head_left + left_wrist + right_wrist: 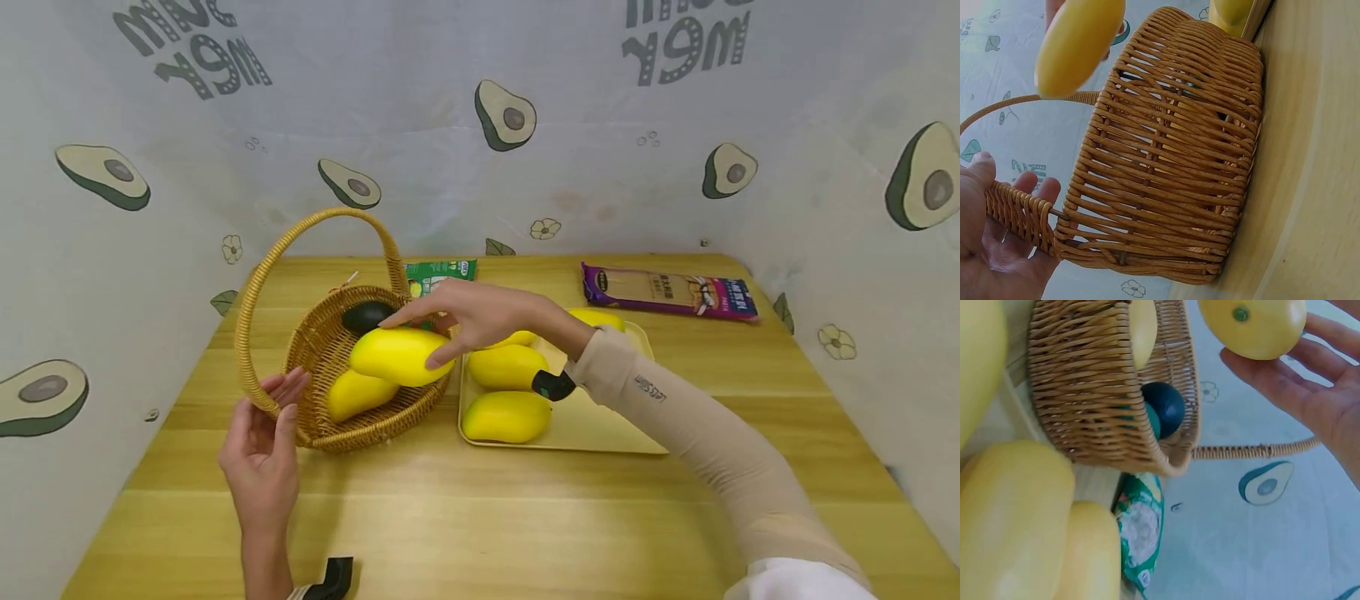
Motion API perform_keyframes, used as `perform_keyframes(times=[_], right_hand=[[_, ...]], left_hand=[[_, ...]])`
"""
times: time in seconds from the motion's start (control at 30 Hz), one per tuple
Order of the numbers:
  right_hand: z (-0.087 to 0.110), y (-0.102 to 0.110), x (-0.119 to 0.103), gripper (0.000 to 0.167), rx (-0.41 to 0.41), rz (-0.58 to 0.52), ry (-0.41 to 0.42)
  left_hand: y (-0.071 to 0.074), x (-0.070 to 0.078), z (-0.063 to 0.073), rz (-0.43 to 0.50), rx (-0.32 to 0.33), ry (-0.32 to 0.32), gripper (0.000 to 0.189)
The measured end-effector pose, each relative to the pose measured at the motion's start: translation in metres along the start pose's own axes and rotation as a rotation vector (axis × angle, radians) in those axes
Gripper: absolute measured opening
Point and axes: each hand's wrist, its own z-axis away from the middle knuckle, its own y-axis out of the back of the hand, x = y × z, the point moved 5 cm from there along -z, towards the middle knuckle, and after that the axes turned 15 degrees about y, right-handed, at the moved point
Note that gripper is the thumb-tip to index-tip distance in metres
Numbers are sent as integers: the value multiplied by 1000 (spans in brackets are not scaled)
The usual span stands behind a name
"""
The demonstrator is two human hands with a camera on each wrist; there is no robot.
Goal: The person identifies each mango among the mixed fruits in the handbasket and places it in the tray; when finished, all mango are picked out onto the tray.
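Observation:
My right hand [487, 312] holds a yellow mango [401, 356] between thumb and fingers, over the open top of a wicker basket [306, 346]. At the basket's left side, my left hand [262, 467] lies around the foot of the tall arched handle [247, 317]. The left wrist view shows the thumb [984, 167] on one side of the handle and fingertips on the other. Inside the basket are another mango [360, 396] and a dark green rounded fruit [365, 317]. The held mango partly covers the one below it in the head view.
Right of the basket sits a pale yellow tray [600, 429] bearing several mangoes [506, 417], partly hidden by my right arm. A green printed bag [457, 270] lies behind the basket, and a purple pasta packet [671, 292] at the back right. Patterned cloth walls [420, 167] surround the table.

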Motion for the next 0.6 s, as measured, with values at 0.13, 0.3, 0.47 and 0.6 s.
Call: perform_keyframes(times=[0.13,0.3,0.47,0.6], right_hand=[[26,-3,-6,68,64,-101,-10],[56,-1,-10,63,147,-181,-37],[93,-4,-9,57,233,-235,-76],[121,-8,-11,54,312,-211,-101]], left_hand=[[1,0,0,-12,3,8,34],[3,0,0,3,14,4,34],[1,-1,0,15,3,2,34],[0,-2,0,6,2,6,34]])
